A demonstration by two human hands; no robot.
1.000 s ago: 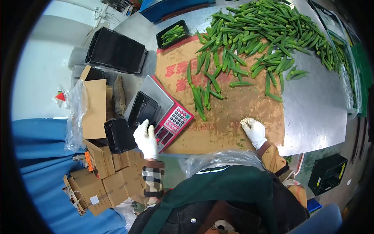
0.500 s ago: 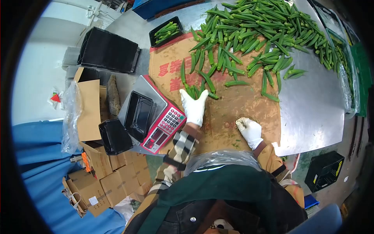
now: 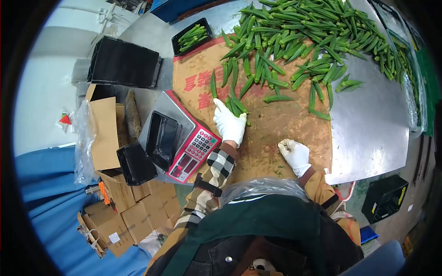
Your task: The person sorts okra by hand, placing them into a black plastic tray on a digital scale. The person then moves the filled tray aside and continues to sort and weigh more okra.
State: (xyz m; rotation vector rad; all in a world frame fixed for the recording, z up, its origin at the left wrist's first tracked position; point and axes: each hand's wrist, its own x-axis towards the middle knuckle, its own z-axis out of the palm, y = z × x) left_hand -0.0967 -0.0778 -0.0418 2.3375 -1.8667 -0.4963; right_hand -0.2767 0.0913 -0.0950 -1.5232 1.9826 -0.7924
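Observation:
My left hand (image 3: 230, 124), in a white glove, closes around several green okra pods (image 3: 235, 106) on the stained cardboard sheet (image 3: 267, 124). Its thumb and forefinger lie on either side of them, and the pods' lower ends are partly hidden by the glove. My right hand (image 3: 294, 154), gloved too, rests on the cardboard with fingers curled in; nothing shows in it. A large okra heap (image 3: 304, 32) spreads over the far part of the cardboard. A single okra pod (image 3: 277, 98) lies between the heap and my right hand.
Left of my left hand stands a red-edged scale (image 3: 195, 149) bearing an empty black tray (image 3: 163, 140). A filled black okra tray (image 3: 192, 37) sits at the far left. Stacked black trays (image 3: 124, 62) and an open carton (image 3: 103, 133) flank the scale. Bare metal tabletop (image 3: 368, 133) lies right.
My left hand has drawn its thumb and fingers closer together around the okra pods, which have shifted and bunched up. My right hand has stayed in place. The view has shifted slightly.

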